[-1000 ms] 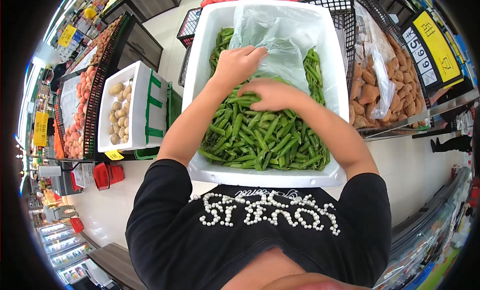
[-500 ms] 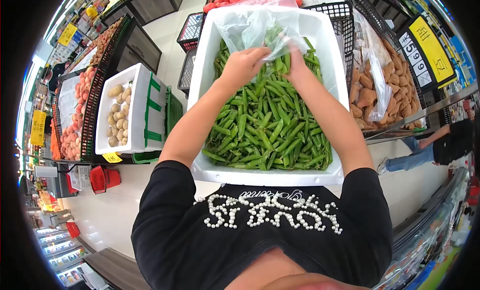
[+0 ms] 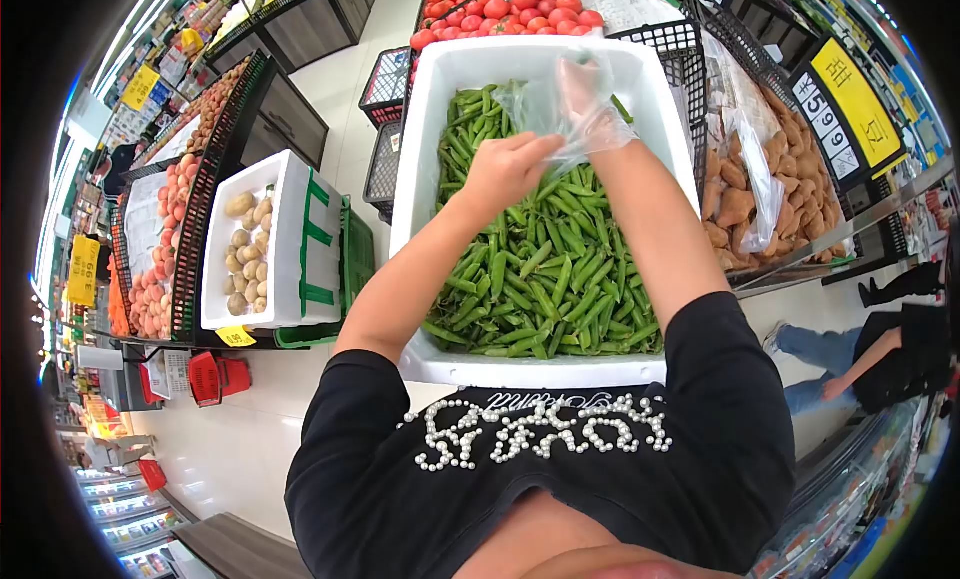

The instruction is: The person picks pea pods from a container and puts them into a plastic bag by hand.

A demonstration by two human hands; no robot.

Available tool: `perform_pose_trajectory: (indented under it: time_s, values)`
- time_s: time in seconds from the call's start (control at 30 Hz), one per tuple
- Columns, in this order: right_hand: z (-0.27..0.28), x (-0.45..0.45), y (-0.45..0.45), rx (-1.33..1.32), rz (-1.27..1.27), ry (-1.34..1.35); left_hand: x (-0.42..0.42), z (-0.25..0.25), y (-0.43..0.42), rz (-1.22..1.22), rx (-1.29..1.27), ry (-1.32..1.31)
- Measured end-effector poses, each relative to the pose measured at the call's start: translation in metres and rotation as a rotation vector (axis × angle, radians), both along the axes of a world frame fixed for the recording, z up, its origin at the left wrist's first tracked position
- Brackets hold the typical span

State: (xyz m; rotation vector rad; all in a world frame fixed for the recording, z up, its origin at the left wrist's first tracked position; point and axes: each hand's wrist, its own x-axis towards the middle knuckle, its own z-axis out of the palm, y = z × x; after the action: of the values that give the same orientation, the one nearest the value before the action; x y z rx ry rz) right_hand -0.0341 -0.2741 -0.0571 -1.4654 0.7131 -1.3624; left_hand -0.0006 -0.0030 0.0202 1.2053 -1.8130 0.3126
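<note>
A clear plastic bag is spread over the far part of a white foam box of green pea pods. My left hand pinches the bag's near edge between thumb and fingers, above the pods. My right hand reaches inside the bag, with the film wrapped around it down to the wrist. Its fingers point away from me and look blurred through the plastic, so whether they grip anything is unclear.
Red tomatoes lie beyond the box. Brown tubers and a yellow price sign are at the right. To the left stands a white box of potatoes. A person in jeans stands at the far right.
My right hand has gone deeper into the bag, which now covers it to the wrist. The pods that showed at its fingers are out of sight. My left hand has shifted slightly nearer and right.
</note>
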Motion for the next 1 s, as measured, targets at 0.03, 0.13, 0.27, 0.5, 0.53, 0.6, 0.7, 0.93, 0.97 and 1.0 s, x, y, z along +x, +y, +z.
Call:
perform_pose_trajectory:
  time_s: [0.03, 0.13, 0.27, 0.5, 0.53, 0.6, 0.7, 0.93, 0.97, 1.0]
  values:
    - [-0.003, -0.006, -0.007, -0.185, -0.03, 0.224, 0.006, 0.001, -0.003, 0.039, -0.004, 0.03]
    - [0.023, -0.049, 0.013, -0.553, 0.342, 0.895, 0.024, 0.001, -0.014, 0.109, -0.082, 0.149]
    - [0.085, -0.086, 0.092, -0.463, 0.457, 1.678, 0.034, 0.0, -0.016, 0.195, -0.069, 0.222]
    - [0.096, -0.135, 0.198, -0.542, 0.323, 1.599, 0.041, -0.008, -0.026, 0.274, -0.091, 0.238]
    - [0.082, -0.133, 0.201, -0.582, 0.258, 1.534, 0.043, -0.011, -0.028, 0.287, -0.082, 0.23]
    - [0.063, -0.13, 0.203, -0.675, 0.147, 1.442, 0.042, -0.016, -0.029, 0.338, -0.009, 0.251]
    - [0.054, -0.126, 0.198, -0.728, 0.19, 1.437, 0.04, -0.02, -0.035, 0.393, 0.224, 0.258]
    - [0.039, -0.114, 0.173, -0.685, 0.471, 1.499, 0.044, -0.025, -0.033, 0.282, 0.498, 0.157]
    - [0.04, -0.114, 0.172, -0.708, 0.448, 1.449, 0.043, -0.024, -0.036, 0.267, 0.481, 0.156]
    - [0.041, -0.115, 0.172, -0.73, 0.424, 1.4, 0.044, -0.024, -0.037, 0.258, 0.414, 0.153]
